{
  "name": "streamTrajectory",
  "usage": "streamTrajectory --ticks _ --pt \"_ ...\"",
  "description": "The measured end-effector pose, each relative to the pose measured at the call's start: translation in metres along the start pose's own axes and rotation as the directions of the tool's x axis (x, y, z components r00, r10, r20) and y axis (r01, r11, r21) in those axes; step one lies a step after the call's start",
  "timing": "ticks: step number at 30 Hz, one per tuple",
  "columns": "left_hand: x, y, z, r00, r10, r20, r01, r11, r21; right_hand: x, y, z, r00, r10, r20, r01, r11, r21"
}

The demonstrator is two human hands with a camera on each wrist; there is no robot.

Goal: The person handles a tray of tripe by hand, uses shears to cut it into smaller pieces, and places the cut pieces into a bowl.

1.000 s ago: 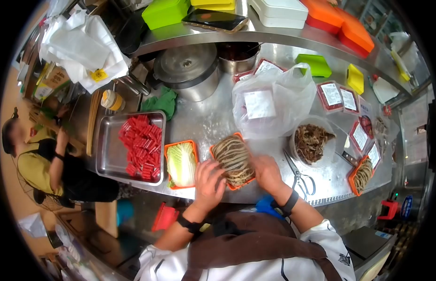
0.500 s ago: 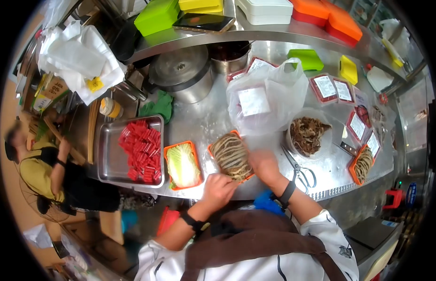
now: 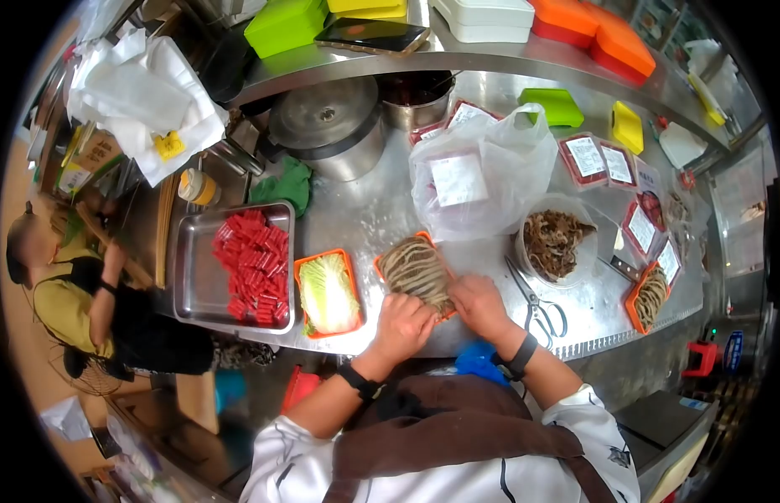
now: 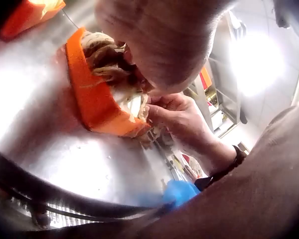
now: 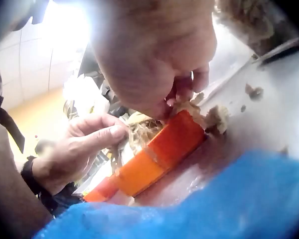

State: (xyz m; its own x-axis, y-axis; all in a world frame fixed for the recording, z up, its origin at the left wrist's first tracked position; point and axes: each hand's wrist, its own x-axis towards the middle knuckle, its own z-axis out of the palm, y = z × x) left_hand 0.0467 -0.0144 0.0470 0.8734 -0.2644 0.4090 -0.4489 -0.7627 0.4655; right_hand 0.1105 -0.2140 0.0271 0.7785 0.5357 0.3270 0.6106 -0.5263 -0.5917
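Observation:
Greyish-brown strips that look like sliced tripe point(image 3: 413, 267) lie in rows across an orange tray point(image 4: 100, 107) at the table's near side. My left hand point(image 3: 404, 325) is at the tray's near left corner; the right wrist view shows its thumb and finger pinching a strip. Opposite it, my right hand point(image 3: 482, 303) pinches tripe at the near right end, its thumb and forefinger visible in the left wrist view. Some fingertips are hidden behind the hands. A clear round tub point(image 3: 593, 256) of loose brown tripe pieces stands to the right.
Left of the tray are cabbage point(image 3: 328, 293) in another orange tray and a steel pan point(image 3: 193, 289) with red packets. Scissors point(image 3: 547, 318) lie by the tub. Behind stand a plastic bag point(image 3: 524, 172) and a lidded pot point(image 3: 323, 117). A person point(image 3: 71, 293) sits at the left.
My left hand has moved right along the tray's near edge, its spread fingers closing to a pinch. The right hand has come slightly down to the near right corner.

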Motion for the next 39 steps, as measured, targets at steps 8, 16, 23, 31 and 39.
streamTrajectory --ticks 8,16,23,31,39 --pt "-0.001 0.001 -0.007 1.000 0.012 0.009 -0.012 1.000 -0.022 0.008 -0.006 0.010 0.999 0.044 -0.018 -0.047 0.965 -0.258" --pt "-0.008 0.002 -0.013 0.999 0.035 -0.037 -0.039 0.992 -0.117 0.001 -0.013 -0.002 0.988 0.086 0.128 -0.040 0.945 -0.325" --pt "0.004 0.015 -0.025 0.999 0.024 -0.044 -0.029 0.993 -0.110 -0.005 -0.037 -0.038 0.999 0.031 0.020 -0.030 0.998 -0.063" --pt "0.014 0.016 -0.037 0.963 -0.105 -0.249 0.106 0.994 -0.010 -0.020 0.047 -0.165 0.884 0.312 -0.347 -0.408 0.878 -0.251" --pt "0.012 0.030 -0.040 0.970 -0.143 -0.196 0.146 0.989 0.002 -0.001 0.082 -0.132 0.902 0.429 -0.040 -0.380 0.750 -0.541"
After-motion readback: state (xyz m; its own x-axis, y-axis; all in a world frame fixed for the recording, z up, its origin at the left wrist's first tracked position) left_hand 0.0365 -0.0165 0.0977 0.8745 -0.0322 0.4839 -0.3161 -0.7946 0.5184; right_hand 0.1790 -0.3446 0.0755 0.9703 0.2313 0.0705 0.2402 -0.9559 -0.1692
